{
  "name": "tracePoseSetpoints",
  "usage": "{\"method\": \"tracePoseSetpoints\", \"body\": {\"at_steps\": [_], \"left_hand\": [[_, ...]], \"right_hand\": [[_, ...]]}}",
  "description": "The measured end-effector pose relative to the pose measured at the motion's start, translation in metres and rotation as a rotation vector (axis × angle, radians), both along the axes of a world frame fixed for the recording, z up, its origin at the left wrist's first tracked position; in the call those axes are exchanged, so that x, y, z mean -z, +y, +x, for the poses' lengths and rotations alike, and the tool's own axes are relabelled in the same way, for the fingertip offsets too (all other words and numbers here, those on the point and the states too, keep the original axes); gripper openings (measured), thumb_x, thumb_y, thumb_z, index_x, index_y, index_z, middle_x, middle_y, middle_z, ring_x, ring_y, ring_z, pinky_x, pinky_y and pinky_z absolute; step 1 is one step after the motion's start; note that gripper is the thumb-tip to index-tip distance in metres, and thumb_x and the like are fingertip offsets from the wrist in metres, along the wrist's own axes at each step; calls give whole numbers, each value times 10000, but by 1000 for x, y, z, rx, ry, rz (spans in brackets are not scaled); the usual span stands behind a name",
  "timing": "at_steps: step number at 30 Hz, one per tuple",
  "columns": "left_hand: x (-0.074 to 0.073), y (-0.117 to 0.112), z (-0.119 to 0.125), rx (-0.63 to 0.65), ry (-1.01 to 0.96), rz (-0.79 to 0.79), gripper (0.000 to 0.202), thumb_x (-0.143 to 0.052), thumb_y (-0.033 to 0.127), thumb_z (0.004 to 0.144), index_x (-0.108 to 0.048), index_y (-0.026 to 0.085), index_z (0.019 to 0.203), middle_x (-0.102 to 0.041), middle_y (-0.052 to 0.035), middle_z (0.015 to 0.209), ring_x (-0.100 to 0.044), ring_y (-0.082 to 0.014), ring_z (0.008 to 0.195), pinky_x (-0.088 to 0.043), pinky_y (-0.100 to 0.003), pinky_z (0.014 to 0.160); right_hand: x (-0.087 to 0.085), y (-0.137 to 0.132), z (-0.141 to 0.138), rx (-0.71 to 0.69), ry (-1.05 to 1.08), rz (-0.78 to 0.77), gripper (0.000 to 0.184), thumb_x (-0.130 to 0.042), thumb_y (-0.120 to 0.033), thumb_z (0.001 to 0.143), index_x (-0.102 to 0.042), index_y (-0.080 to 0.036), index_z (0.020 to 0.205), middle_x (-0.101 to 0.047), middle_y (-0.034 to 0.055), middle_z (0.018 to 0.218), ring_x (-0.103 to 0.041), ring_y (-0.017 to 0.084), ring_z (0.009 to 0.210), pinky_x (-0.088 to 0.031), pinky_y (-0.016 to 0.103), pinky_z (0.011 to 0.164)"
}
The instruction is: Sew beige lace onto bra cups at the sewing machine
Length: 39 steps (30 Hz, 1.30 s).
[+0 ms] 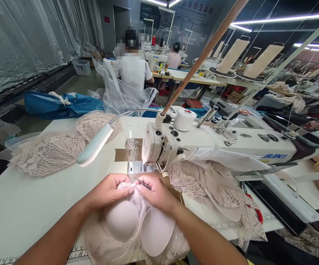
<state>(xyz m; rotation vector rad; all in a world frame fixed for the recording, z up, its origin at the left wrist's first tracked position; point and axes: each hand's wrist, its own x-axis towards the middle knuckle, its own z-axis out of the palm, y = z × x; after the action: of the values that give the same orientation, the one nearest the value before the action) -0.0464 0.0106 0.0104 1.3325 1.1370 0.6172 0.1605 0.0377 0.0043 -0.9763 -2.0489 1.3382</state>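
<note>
Both my hands work on a beige lace bra (137, 224) with two moulded cups, lying on the white table (24, 206) just in front of the needle area. My left hand (108, 189) is closed, pinching the lace at the top of the left cup. My right hand (155, 191) is closed round a small dark pointed tool (144, 184), perhaps tweezers or snips, whose tip meets the lace between my hands. The white JUKI sewing machine (209, 145) stands right behind, its head over the metal needle plate (134, 167).
A gooseneck lamp (94, 145) reaches over the table's left middle. Lace pieces lie piled at the left (49, 152) and under the machine arm (214, 187). Thread cones (232, 55) stand at the back right. Two people sit at machines behind, by a clear plastic bag (121, 92).
</note>
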Motion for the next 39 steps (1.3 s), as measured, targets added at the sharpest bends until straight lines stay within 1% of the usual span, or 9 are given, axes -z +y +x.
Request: {"method": "tracePoseSetpoints", "body": {"at_steps": [3,5,9,15,21,26,34,36,39], "left_hand": [[1,1,1,3,-108,-90,322,-686,441,773,-638,123,783,-610,-21,713,-521,-126,615,-397,-221,544],[-1,1,2,7,-150,-120,312,-702,430,765,-661,122,793,-647,-38,734,-551,-137,629,-421,-228,563],[-3,1,6,10,-171,-138,292,-686,425,787,-705,134,791,-689,-50,727,-575,-142,616,-429,-230,561],[4,1,9,30,-152,-145,310,-684,443,776,-721,137,742,-648,-22,633,-506,-113,530,-362,-215,495],[6,1,7,30,-144,-166,309,-696,423,763,-665,136,653,-507,27,546,-376,-82,497,-275,-206,467],[4,2,7,46,-150,-173,337,-702,446,747,-662,131,635,-486,24,545,-357,-85,498,-260,-210,458],[8,2,10,33,-189,-183,356,-718,401,739,-565,135,560,-403,49,522,-291,-73,493,-200,-220,467],[8,2,11,37,-172,-167,363,-717,399,740,-562,133,547,-421,45,514,-312,-76,491,-211,-220,469],[7,1,14,57,-172,-156,326,-697,420,761,-657,122,635,-561,-1,571,-428,-103,520,-304,-224,496]], "right_hand": [[-2,5,12,7,-37,-47,292,-443,-390,947,-600,-193,1096,-630,9,795,-574,148,734,-451,270,689],[-4,8,18,-8,-52,-42,327,-426,-404,954,-620,-198,1118,-658,24,825,-604,163,785,-470,294,739],[-8,11,21,-46,-20,14,263,-595,-331,849,-682,-202,1061,-674,57,1055,-606,200,974,-465,318,851],[-12,9,17,-82,-113,-77,213,-638,-312,810,-681,-208,991,-637,-4,796,-567,137,723,-431,230,627],[-15,4,8,-52,-63,-29,121,-652,-245,793,-687,-209,904,-671,4,873,-596,159,810,-444,255,700],[-8,4,9,6,-50,-92,117,-622,-282,829,-693,-201,874,-674,10,844,-600,156,790,-448,257,686],[-9,7,10,-53,-80,-76,132,-671,-289,777,-664,-210,882,-665,-1,858,-593,149,774,-439,239,657],[-11,4,4,-13,-97,-34,83,-657,-284,790,-657,-211,829,-664,-7,816,-595,152,766,-440,247,669],[-7,0,-3,71,-92,-17,83,-619,-273,813,-645,-199,784,-656,-1,781,-596,155,755,-447,261,683]]}}
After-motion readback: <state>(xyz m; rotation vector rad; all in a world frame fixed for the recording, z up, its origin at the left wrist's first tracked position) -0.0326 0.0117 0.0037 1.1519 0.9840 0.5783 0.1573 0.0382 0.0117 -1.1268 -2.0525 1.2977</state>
